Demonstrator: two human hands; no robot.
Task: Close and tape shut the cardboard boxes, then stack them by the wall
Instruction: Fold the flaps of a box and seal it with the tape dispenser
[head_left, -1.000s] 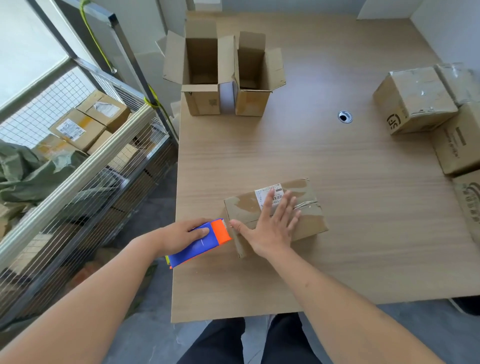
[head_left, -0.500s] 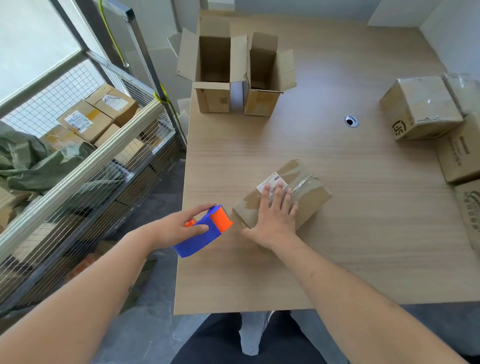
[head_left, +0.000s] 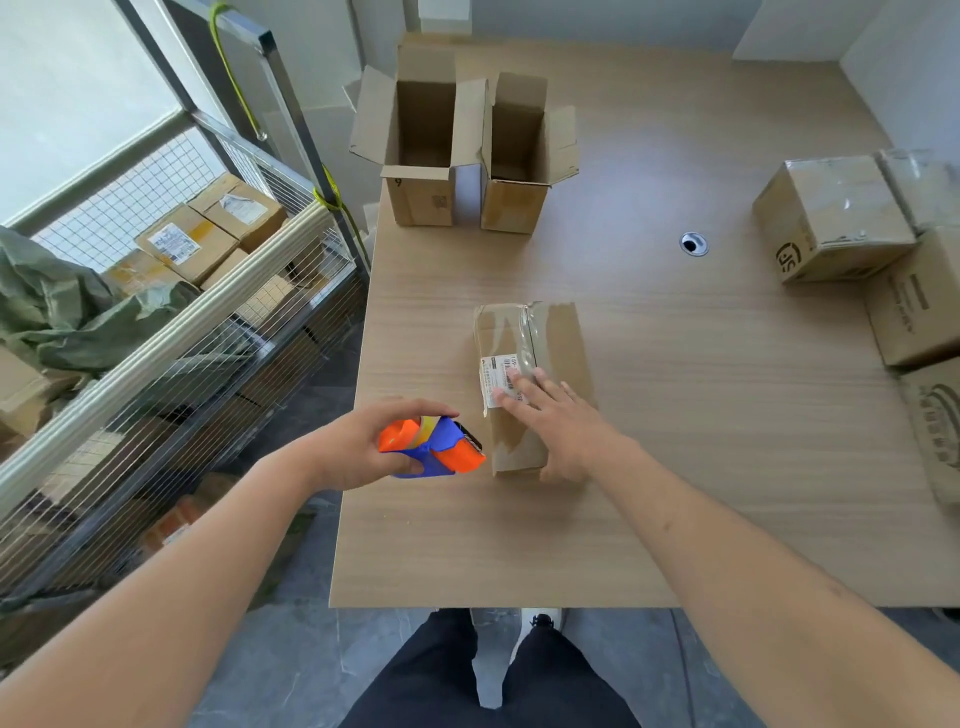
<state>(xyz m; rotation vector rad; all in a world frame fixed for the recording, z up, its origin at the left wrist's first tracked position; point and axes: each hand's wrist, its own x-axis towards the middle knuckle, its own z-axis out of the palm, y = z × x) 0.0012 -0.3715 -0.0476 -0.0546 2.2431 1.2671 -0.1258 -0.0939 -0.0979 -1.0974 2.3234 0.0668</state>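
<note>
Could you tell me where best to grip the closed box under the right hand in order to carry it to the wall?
Probably by its two long sides, from above: the closed box lies flat, lengthwise away from the person, narrow enough to span, under the right hand.

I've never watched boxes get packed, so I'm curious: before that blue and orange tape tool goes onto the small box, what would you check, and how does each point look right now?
1. Tape dispenser gripped by the left hand: ok.
2. Small box steadied by the right hand, fingers flat on top: ok.
3. Small box flaps closed: ok.
4. Dispenser's toothed edge beside the box's near end: ok.
5. Loose tape end ready: cannot tell.
6. Two tall boxes at the far edge closed: not ok, flaps open.
</note>
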